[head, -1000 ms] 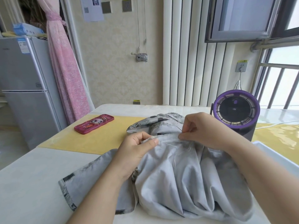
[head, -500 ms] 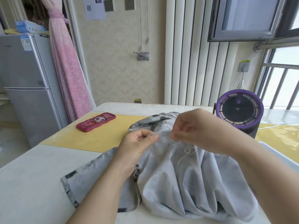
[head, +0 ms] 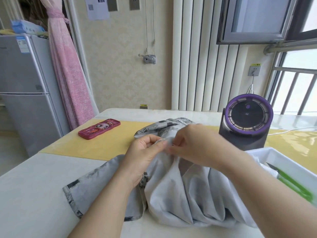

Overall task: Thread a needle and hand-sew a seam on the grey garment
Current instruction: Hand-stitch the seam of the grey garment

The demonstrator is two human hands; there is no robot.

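Two hands meet on the grey garment (head: 180,194). Our left hand (head: 145,152) pinches a fold steady for stitching; our right hand (head: 194,145) bunches fingertips alongside, on what we cannot tell.

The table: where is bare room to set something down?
Free: the white tabletop left of the grey garment, and the yellow mat between the red phone and the garment. Crowded: the right side, with purple fan and white tray.

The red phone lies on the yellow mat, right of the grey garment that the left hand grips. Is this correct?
No: the head view shows the red phone on the yellow mat, left of the grey garment that the left hand grips.
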